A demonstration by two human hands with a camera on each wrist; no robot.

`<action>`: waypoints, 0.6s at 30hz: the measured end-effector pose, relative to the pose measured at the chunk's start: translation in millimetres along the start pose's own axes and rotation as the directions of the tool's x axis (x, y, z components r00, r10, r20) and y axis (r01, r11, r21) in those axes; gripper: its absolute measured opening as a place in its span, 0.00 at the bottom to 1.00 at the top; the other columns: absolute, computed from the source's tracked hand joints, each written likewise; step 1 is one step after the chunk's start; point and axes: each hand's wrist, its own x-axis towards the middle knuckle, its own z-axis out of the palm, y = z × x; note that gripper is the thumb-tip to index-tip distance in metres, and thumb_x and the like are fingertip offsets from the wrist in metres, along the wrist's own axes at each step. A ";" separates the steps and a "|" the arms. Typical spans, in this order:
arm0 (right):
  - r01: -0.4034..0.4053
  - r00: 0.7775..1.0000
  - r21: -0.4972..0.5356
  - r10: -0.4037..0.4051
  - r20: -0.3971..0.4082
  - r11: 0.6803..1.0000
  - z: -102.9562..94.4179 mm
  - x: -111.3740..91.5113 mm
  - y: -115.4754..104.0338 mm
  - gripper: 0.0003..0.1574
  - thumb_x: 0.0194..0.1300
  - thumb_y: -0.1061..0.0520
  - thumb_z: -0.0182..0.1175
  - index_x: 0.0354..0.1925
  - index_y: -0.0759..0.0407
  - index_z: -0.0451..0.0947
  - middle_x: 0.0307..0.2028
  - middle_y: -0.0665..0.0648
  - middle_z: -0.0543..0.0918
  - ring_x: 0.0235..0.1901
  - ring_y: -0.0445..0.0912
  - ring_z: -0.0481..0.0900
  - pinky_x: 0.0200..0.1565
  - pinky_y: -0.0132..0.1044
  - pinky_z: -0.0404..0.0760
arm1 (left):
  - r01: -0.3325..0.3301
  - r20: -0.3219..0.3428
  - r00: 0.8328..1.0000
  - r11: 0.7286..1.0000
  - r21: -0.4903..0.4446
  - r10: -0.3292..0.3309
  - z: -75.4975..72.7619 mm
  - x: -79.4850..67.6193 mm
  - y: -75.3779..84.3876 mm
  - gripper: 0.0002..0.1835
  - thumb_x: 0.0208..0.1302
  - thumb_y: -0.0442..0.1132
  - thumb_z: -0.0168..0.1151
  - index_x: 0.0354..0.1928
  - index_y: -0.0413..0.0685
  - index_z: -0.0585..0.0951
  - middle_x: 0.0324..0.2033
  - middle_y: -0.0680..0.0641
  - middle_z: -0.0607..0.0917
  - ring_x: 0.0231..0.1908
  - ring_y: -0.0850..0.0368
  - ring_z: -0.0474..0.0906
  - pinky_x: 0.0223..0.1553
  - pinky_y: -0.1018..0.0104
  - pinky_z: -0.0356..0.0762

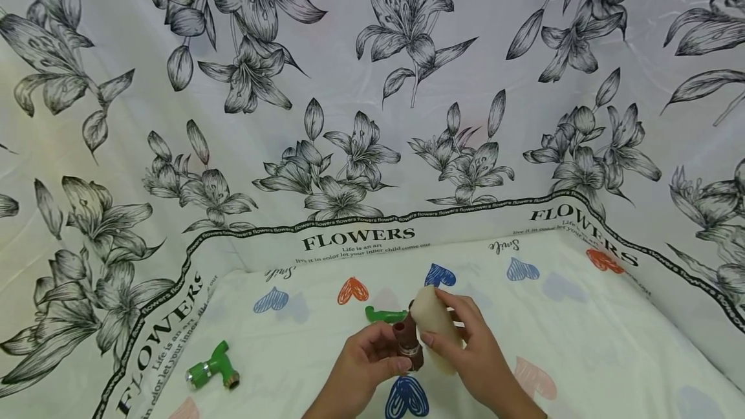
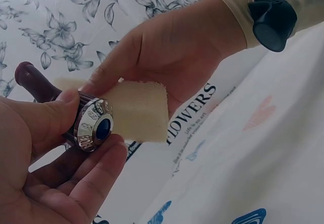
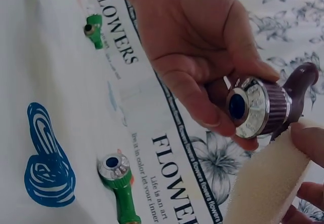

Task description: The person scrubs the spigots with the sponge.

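Head view shows your left hand (image 1: 368,351) pinching a maroon tap (image 1: 409,338) by its ribbed knob (image 3: 273,105), while your right hand (image 1: 474,344) curls round a cream sponge (image 1: 435,322) against it, above the white cloth (image 1: 302,361). Rub too hard and that fingertip hold could let the smooth, rounded spout twist away; dropped, it might knock the green tap (image 1: 384,315) beyond. The soft, porous sponge may snag on the knob's shiny, metallic-looking rim around its blue disc.
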 end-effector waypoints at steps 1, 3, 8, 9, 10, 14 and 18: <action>0.005 1.000 0.008 -0.005 0.006 1.000 0.6 -0.7 -0.4 0.42 0.71 0.50 0.77 0.78 0.41 0.73 0.64 0.52 0.75 0.61 0.54 0.74 0.56 0.44 0.81 | 0.000 0.000 1.000 1.000 -0.002 0.000 -0.1 0.1 0.4 0.16 0.72 0.30 0.73 0.55 0.28 0.80 0.56 0.38 0.86 0.53 0.46 0.86 0.55 0.60 0.87; 0.006 1.000 0.027 -0.007 0.017 1.000 2.2 -2.1 -2.3 0.42 0.71 0.51 0.76 0.78 0.41 0.73 0.64 0.52 0.75 0.61 0.55 0.73 0.56 0.43 0.81 | -0.001 -0.007 1.000 1.000 -0.002 0.001 -0.1 0.5 1.0 0.17 0.72 0.30 0.73 0.56 0.28 0.80 0.55 0.38 0.86 0.53 0.47 0.86 0.54 0.60 0.87; -0.016 0.998 0.069 0.012 0.067 0.997 8.9 -6.6 -10.9 0.42 0.71 0.52 0.76 0.78 0.41 0.73 0.65 0.52 0.74 0.60 0.56 0.72 0.56 0.40 0.82 | 0.005 -0.049 0.999 1.000 -0.004 -0.006 0.7 2.8 0.8 0.16 0.72 0.30 0.73 0.56 0.32 0.80 0.53 0.38 0.86 0.52 0.46 0.86 0.53 0.56 0.88; -0.015 0.997 0.075 0.009 0.079 0.997 10.6 -7.5 -13.1 0.42 0.71 0.52 0.77 0.78 0.41 0.73 0.65 0.52 0.74 0.60 0.56 0.72 0.57 0.40 0.82 | 0.004 -0.059 0.998 1.000 -0.004 -0.004 0.9 3.4 0.5 0.15 0.72 0.30 0.73 0.56 0.33 0.80 0.53 0.38 0.86 0.53 0.46 0.86 0.53 0.55 0.88; -0.009 0.996 0.076 0.002 0.091 0.997 12.2 -8.4 -15.4 0.42 0.71 0.52 0.77 0.78 0.41 0.73 0.65 0.51 0.74 0.60 0.56 0.72 0.57 0.40 0.82 | -0.002 -0.069 0.998 1.000 0.002 0.002 1.0 3.9 0.1 0.15 0.71 0.29 0.73 0.55 0.34 0.80 0.54 0.38 0.85 0.53 0.45 0.85 0.54 0.55 0.88; 0.035 0.990 0.078 -0.045 0.134 0.996 16.5 -12.7 -24.0 0.41 0.72 0.52 0.76 0.77 0.40 0.73 0.65 0.51 0.75 0.61 0.55 0.73 0.59 0.40 0.81 | -0.023 -0.130 0.991 0.999 0.029 0.027 0.2 6.4 -0.8 0.15 0.69 0.28 0.74 0.53 0.35 0.79 0.54 0.39 0.85 0.54 0.46 0.85 0.54 0.56 0.88; 0.072 0.983 0.078 -0.084 0.165 0.994 18.7 -16.2 -29.6 0.40 0.72 0.52 0.75 0.77 0.39 0.73 0.65 0.50 0.75 0.61 0.55 0.74 0.59 0.41 0.82 | -0.029 -0.193 0.981 0.999 0.044 0.037 -1.5 8.1 -0.6 0.15 0.68 0.25 0.73 0.51 0.36 0.78 0.53 0.40 0.86 0.52 0.47 0.85 0.53 0.59 0.88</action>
